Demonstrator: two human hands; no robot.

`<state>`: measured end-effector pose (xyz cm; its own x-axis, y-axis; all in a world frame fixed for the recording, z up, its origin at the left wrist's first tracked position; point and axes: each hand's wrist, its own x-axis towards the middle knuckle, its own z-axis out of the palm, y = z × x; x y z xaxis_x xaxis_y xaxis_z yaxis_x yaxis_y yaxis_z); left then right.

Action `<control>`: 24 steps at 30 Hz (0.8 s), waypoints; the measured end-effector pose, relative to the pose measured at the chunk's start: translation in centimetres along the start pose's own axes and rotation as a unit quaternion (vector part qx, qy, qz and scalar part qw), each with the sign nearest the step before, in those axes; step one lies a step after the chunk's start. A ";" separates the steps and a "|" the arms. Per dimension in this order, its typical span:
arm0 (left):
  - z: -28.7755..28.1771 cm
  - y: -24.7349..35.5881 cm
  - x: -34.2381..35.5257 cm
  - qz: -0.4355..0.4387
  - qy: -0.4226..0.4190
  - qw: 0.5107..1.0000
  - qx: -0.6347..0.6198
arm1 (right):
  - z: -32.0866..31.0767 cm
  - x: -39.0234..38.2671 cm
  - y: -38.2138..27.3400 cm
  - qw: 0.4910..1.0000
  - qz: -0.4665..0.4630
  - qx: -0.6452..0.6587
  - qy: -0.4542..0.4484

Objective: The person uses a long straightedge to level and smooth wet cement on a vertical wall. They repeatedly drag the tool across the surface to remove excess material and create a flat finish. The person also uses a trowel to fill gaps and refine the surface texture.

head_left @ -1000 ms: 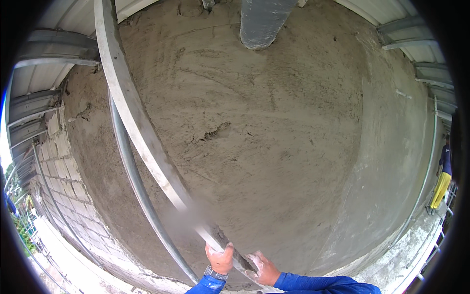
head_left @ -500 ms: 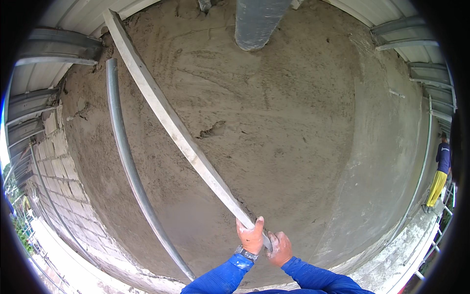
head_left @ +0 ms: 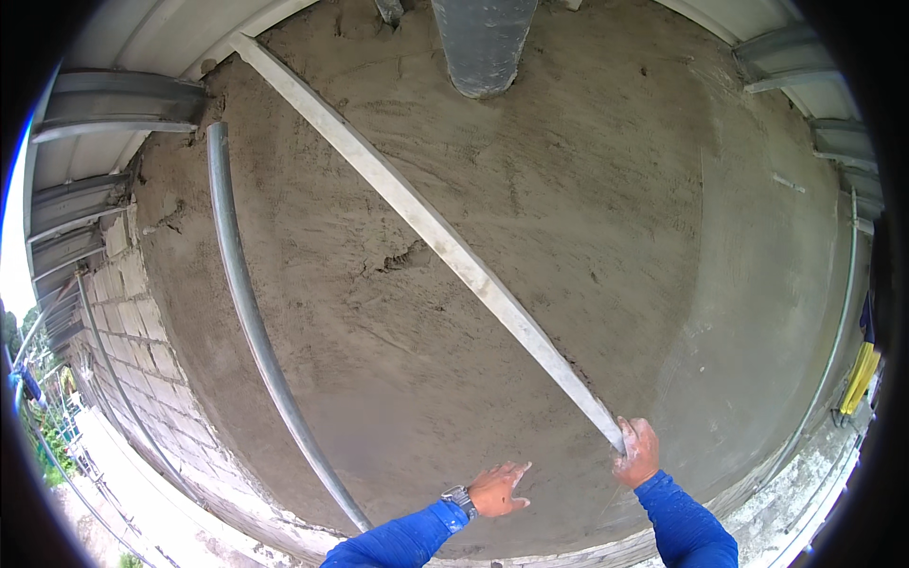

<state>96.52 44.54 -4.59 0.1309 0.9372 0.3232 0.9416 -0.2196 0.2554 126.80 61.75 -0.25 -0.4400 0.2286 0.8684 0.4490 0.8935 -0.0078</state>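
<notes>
A long, pale straightedge [head_left: 431, 232] slants across a wall of grey-brown plaster [head_left: 568, 189], from the roof edge at upper left down to the lower right. Its lower end is in my right hand [head_left: 638, 452], whose fingers are wrapped around it. My left hand [head_left: 499, 489], with a wristwatch [head_left: 460, 501] above it, is off the straightedge. Its fingers are spread and hold nothing, in front of the plaster. Whether that hand touches the wall, I cannot tell.
A grey metal pipe [head_left: 248, 312] stands left of the straightedge. A thick grey duct [head_left: 485, 47] sticks out at the top. Bare blocks [head_left: 142, 322] show at far left, metal roof beams [head_left: 118, 99] overhead. A person in yellow trousers [head_left: 861, 377] stands at the far right.
My left hand has let go of the straightedge and opened. My right hand has carried its lower end to the right and slightly up, so it slants more.
</notes>
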 end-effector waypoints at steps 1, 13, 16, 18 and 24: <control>-1.0 0.7 0.0 0.003 -0.012 1.000 0.022 | -0.6 -0.1 1.6 1.000 -0.001 -0.010 0.002; -24.8 14.1 16.3 0.282 0.282 0.873 0.280 | -10.3 8.9 14.3 0.991 -0.046 -0.128 -0.016; -27.2 14.8 20.7 0.244 0.245 0.852 0.392 | -10.1 12.4 16.3 0.991 -0.067 -0.115 -0.025; -28.0 14.1 23.6 0.224 0.240 0.833 0.446 | -11.1 13.2 19.2 0.991 -0.058 -0.122 -0.024; -27.8 12.9 29.6 0.196 0.316 0.831 0.414 | -13.4 17.6 24.1 0.987 -0.037 -0.155 0.023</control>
<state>103.88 61.95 33.63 0.5349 0.4507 0.7147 0.7902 0.0326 -0.6119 140.25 82.16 21.49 -0.4481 0.1430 0.8824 0.6369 0.7438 0.2029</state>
